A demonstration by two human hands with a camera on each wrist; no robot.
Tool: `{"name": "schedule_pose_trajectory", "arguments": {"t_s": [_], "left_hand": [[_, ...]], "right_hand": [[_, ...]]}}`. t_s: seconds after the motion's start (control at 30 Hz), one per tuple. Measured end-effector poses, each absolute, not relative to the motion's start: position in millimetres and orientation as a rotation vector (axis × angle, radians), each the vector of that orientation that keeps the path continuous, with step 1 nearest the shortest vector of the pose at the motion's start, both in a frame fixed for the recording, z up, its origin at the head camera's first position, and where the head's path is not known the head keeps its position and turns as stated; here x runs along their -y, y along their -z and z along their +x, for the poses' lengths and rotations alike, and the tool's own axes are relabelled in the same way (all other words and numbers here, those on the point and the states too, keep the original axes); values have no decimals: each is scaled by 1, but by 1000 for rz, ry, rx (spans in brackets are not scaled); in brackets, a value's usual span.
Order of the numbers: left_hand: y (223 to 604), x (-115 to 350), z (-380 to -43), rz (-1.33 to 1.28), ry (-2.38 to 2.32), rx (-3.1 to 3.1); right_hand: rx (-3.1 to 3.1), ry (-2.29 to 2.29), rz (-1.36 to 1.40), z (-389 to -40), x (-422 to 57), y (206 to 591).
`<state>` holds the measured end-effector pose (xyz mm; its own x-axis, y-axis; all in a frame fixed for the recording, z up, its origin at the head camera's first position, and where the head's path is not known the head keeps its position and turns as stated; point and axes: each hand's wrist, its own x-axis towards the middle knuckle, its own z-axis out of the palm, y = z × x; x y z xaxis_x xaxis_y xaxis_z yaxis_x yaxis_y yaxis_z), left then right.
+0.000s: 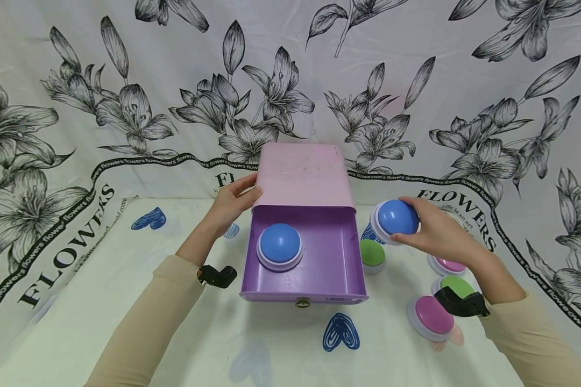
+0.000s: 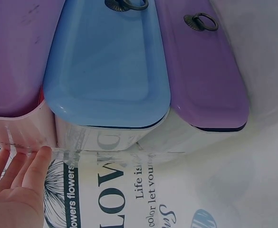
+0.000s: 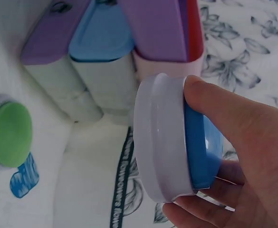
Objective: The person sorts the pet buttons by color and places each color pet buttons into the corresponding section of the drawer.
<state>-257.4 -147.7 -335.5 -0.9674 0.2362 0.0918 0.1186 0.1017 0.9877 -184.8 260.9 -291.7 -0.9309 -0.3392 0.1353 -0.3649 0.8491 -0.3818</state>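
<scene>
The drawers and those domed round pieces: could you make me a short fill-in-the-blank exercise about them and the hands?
The right hand holds a round piece whose top is ____.
Inside the open drawer lies exactly ____ domed piece.
The left hand touches the ____ casing.
In the left wrist view, the middle drawer is ____.

Missing words: blue; one; pink; blue.

Plain beige fabric on the left sleeve (image 1: pixel 142 325), super basic, and the matching beige right sleeve (image 1: pixel 537 344) has a few soft creases too. Both stop around the wrist, leaving the left hand (image 1: pixel 233 207) and right hand (image 1: pixel 433 230) bare. Chunky curved black wrist pieces, left (image 1: pixel 218 276) and right (image 1: pixel 462 303), stick out inward, kinda stubby tbh.
</scene>
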Motion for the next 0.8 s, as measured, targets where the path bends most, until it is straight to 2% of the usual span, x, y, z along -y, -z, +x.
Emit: {"name": "schedule_pose_trajectory", "arguments": {"t_s": [0.33, 0.8], "left_hand": [[321, 144, -247, 374, -2026, -2229], [333, 146, -255, 362, -2024, -2274]], "right_hand": [[2888, -641, 652, -171, -240, 266], [2839, -573, 958, -155, -199, 244]]}}
